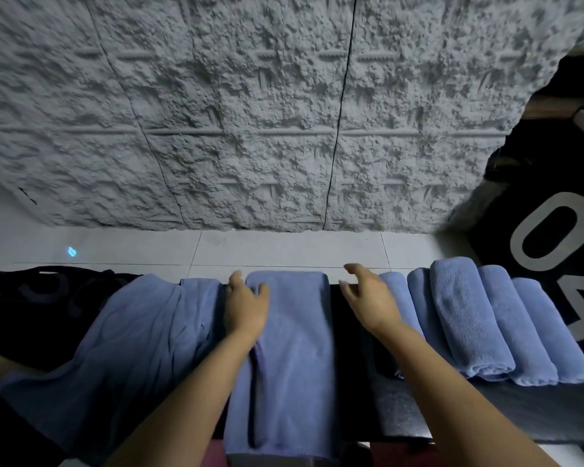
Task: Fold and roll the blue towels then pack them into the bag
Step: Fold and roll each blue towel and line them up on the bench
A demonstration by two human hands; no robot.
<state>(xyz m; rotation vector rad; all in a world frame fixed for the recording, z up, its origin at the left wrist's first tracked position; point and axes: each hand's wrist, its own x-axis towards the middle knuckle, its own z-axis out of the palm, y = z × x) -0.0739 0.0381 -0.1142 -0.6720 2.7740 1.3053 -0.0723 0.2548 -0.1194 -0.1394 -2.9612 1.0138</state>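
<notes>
A rough, pebbled grey-white wall (250,112) fills the upper view, above a strip of pale tiled floor (284,247). Nearer lies a dark work surface (348,365), running from side to side. At the right a black fabric with large grey lettering (550,230) rises past the surface's end. At the left lies another black cloth (31,298) with faint marks. I cannot tell whether either is the bag.

A loose heap of blue towels (122,348) lies rumpled left of centre, partly over that black cloth. A folded blue towel (294,348) lies flat in the middle, its long side running away from the person, just beside the heap. Five rolled blue towels (469,318) lie packed side by side on the right.

The left hand (245,305) rests on the folded towel's left edge near its far end, fingers relaxed, gripping nothing. The right hand (368,298) hovers over bare surface between the folded towel and the rolls, fingers loosely bent and empty, hiding part of the nearest roll.

A thin black cable (341,112) runs down the wall, and a small blue glint (72,252) shows on the floor.
</notes>
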